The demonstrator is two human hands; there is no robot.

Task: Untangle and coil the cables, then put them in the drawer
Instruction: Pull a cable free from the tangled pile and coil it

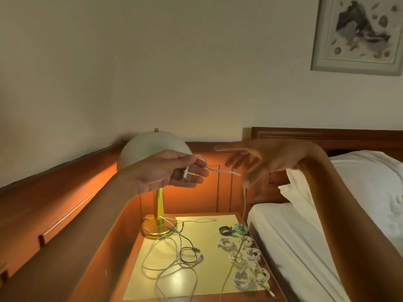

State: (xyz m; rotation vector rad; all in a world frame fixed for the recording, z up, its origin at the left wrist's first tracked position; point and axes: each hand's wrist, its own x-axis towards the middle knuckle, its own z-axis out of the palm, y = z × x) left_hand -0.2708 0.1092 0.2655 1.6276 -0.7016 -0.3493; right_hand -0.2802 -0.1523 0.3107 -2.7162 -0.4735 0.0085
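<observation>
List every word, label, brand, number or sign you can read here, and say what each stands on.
No readable text anywhere.
The framed shell print on the wall: pictures only, no legible caption.
The thin white cable pinched in the left hand, coiled white cables on the yellow mat, brass table lamp: no legible markings; plugs too small to tell.

The cable [222, 171] is white, the mat [208, 235] yellow, with a green coil [241, 229] and black coil [225, 230].
</observation>
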